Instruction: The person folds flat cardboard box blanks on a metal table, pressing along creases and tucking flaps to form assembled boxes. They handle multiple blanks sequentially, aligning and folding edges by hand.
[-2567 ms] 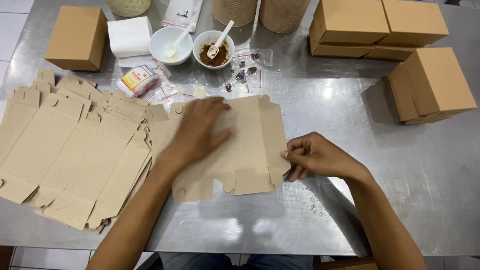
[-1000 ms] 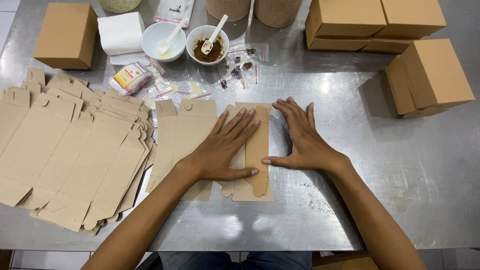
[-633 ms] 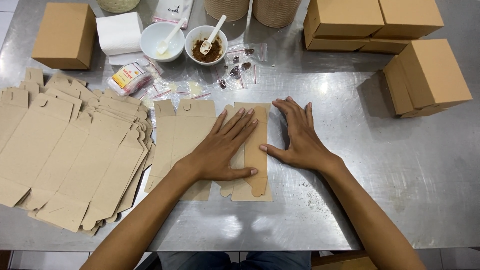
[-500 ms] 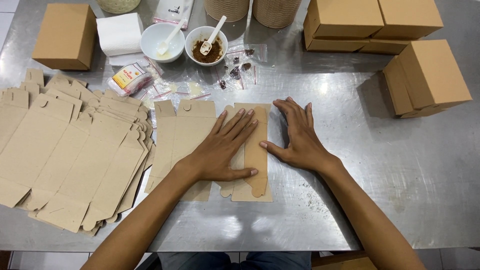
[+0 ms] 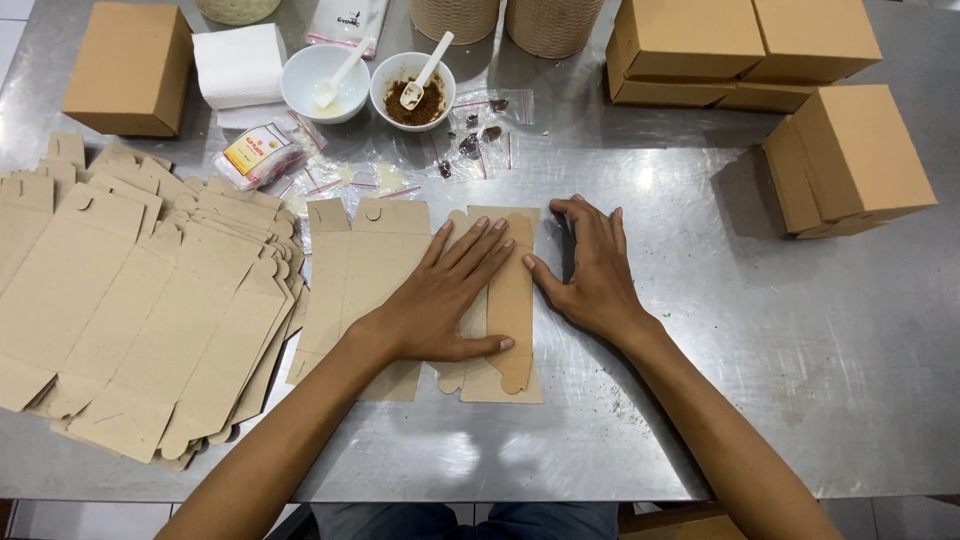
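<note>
I am creasing a fold — my left hand (image 5: 440, 305) lies flat, fingers spread, on the box blank (image 5: 395, 295) at the table's (image 5: 800, 400) middle. My right hand (image 5: 590, 270), open and holding nothing, presses the folded flap's edge at 3 o'clock. Next, I judge, comes a firm rub along the crease — blank held steady. Spare blanks (image 5: 130, 300) lie at 9 o'clock.
</note>
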